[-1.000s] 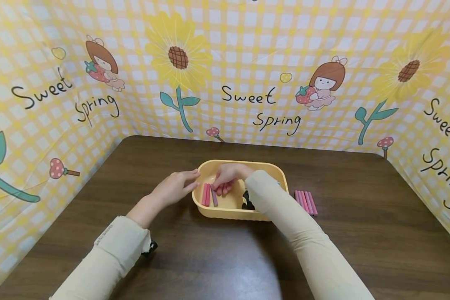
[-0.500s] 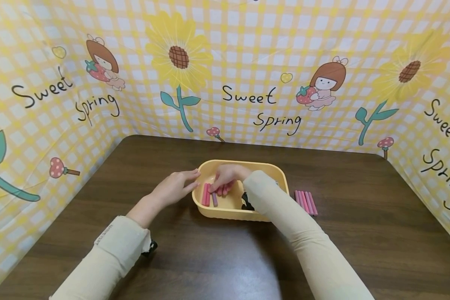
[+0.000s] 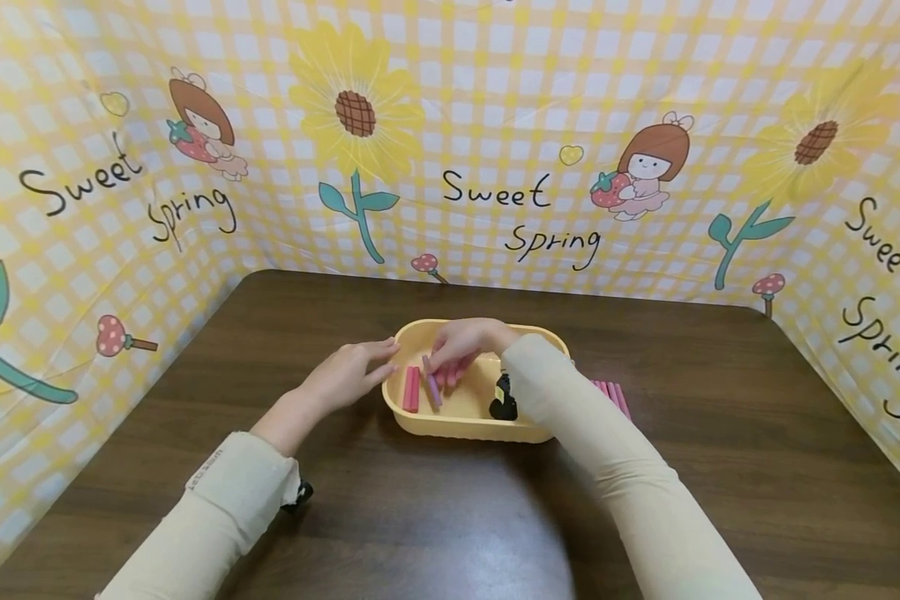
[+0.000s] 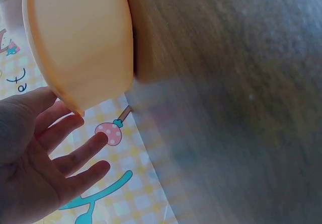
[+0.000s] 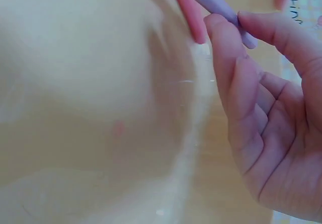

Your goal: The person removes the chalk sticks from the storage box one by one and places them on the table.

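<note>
A yellow plastic tray (image 3: 457, 429) stands on the brown table. My left hand (image 3: 345, 375) is at the tray's left end, its fairly straight fingers right at the rim; the left wrist view shows the thumb close to the tray corner (image 4: 108, 78). Inside the tray, my right hand (image 3: 463, 343) pinches a purple chalk-like stick (image 3: 432, 393) near its far end, between thumb and index finger. The stick slants in the right wrist view, with the thumb and index fingertip on it. Two red-pink sticks (image 3: 412, 389) lie side by side to its left.
Several pink sticks (image 3: 617, 396) lie in a row on the table right of the tray, partly hidden by the right sleeve (image 3: 570, 417). A black wrist device (image 3: 503, 402) hangs below that cuff. A yellow-checked printed cloth (image 3: 495, 108) rises behind the table.
The right hand has taken the purple stick in a pinch and shifted slightly right and up, tilting the stick away from the red-pink ones. The left hand has stayed at the rim.
</note>
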Motion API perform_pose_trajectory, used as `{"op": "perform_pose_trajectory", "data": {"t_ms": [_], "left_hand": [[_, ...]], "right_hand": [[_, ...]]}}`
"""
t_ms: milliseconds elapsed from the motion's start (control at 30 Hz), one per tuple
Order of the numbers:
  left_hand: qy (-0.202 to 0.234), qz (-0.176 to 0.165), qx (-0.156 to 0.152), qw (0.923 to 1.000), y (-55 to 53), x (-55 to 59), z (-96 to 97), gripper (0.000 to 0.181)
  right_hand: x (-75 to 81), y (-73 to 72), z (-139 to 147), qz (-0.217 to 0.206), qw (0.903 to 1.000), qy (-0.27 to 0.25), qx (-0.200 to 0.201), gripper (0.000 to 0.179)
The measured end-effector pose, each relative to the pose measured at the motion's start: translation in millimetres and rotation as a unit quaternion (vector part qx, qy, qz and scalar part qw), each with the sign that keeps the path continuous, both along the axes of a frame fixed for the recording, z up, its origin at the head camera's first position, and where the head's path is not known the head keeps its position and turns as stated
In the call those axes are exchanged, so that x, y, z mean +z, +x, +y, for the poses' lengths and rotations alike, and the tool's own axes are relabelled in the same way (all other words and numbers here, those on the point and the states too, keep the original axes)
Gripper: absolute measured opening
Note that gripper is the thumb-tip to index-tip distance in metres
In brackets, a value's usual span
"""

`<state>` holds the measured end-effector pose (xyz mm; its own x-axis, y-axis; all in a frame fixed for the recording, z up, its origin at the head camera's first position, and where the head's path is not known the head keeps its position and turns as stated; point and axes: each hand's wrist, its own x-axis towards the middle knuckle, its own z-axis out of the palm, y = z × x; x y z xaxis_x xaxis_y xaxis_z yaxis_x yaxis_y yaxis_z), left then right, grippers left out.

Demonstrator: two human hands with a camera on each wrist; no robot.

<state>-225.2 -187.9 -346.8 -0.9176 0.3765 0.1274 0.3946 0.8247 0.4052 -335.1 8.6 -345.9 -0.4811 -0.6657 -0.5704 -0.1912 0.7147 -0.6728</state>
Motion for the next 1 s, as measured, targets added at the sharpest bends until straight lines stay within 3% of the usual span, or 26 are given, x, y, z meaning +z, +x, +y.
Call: {"op": "perform_pose_trajectory", "data": {"t_ms": [500,1000], "left_hand": [[0.001,0.012,-0.007,0.9999,-0.9,-1.2,0.1,0.041],[0.001,0.003,-0.004,1.0000,-0.6,-1.4,0.6,0.042]], "right_hand": [[23.8,2.0,29,0.009,0.9986,-0.051,-0.014,0.018],[32.5,14.5,70,0.019,0.9939,-0.102,-0.036,0.020]]}}
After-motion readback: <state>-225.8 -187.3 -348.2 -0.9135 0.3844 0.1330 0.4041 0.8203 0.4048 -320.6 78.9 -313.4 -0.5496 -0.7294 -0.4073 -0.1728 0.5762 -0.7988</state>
